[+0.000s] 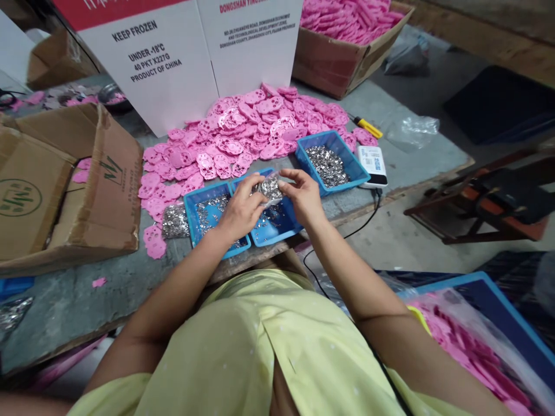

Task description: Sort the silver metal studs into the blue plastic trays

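Note:
My left hand (240,209) and my right hand (303,193) both pinch a small clear plastic bag of shiny metal pieces (269,188), held between them above the middle blue tray (284,226). A left blue tray (193,216) beside it holds more metal pieces, and another small bag of metal pieces (174,221) lies at its left edge. A third blue tray (347,160) full of metal pieces sits to the right. A heap of pink plastic parts (243,136) covers the table behind the trays.
An open brown carton (65,190) lies at the left. White printed cardboard (173,58) stands behind the heap. A box of pink parts (351,34) is at the back right, a white device (373,164) and yellow knife (367,127) by the right tray, and a blue crate (498,306) at lower right.

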Tool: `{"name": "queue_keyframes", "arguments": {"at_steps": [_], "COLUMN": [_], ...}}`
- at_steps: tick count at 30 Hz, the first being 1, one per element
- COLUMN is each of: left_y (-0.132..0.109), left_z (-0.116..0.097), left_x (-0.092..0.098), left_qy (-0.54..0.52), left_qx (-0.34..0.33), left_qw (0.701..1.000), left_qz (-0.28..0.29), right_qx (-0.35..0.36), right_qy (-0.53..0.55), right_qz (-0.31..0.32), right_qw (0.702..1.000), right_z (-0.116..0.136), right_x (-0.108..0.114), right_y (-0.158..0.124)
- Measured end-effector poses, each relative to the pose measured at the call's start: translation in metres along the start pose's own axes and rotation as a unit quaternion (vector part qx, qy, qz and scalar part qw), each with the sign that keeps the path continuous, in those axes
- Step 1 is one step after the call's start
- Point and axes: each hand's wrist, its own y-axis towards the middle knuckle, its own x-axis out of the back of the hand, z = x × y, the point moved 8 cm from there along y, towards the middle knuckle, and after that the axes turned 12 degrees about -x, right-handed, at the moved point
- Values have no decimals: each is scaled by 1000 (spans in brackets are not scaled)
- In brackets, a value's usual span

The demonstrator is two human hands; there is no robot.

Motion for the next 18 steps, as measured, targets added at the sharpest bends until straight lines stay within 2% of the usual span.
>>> {"name": "queue_keyframes", "arguments": {"at_steps": [4, 8, 14, 18], "left_y": [-5, -9, -17, -17], "left_z": [5, 12, 29, 29], "left_x": [-1, 0, -7, -4], "left_qy": [14, 19, -22, -45], "left_qx": [4, 17, 102, 103], "left_qw": [1000, 1000, 995, 994], "left_qz": [5, -2, 6, -15], "right_qx": [-24, -35, -35, -30], "right_qy": [36, 34, -5, -15], "right_qz": [46, 46, 72, 70], "right_qw": [998, 998, 997, 997], "right_z": [-3, 2, 11, 16], "right_x": [-5, -2, -4, -4], "right_y": [7, 8, 6, 6]}}
